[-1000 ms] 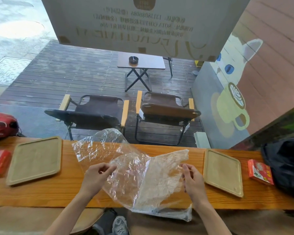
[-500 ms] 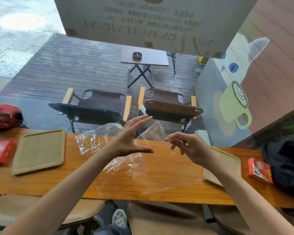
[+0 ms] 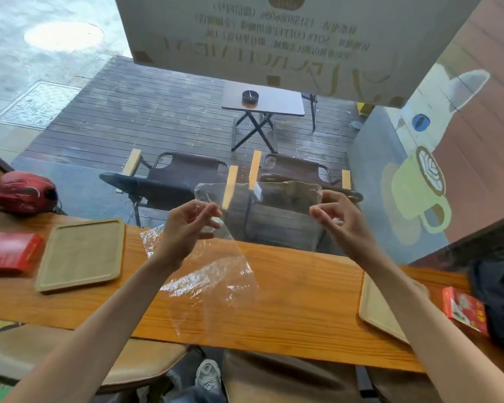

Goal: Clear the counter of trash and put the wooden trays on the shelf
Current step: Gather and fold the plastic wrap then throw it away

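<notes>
You are at the beginning of the task. Your left hand (image 3: 191,221) and right hand (image 3: 336,218) each pinch an upper corner of the clear plastic bag (image 3: 216,274), lifted over the tabletop (image 3: 303,292). Both wooden trays, the left tray (image 3: 80,254) and the right tray (image 3: 381,306), lie on it, not yet shelved. Two red boxes (image 3: 10,253) also wait there; their print is too blurred. The window lettering is mirrored; only "COFFEE" can be read.
</notes>
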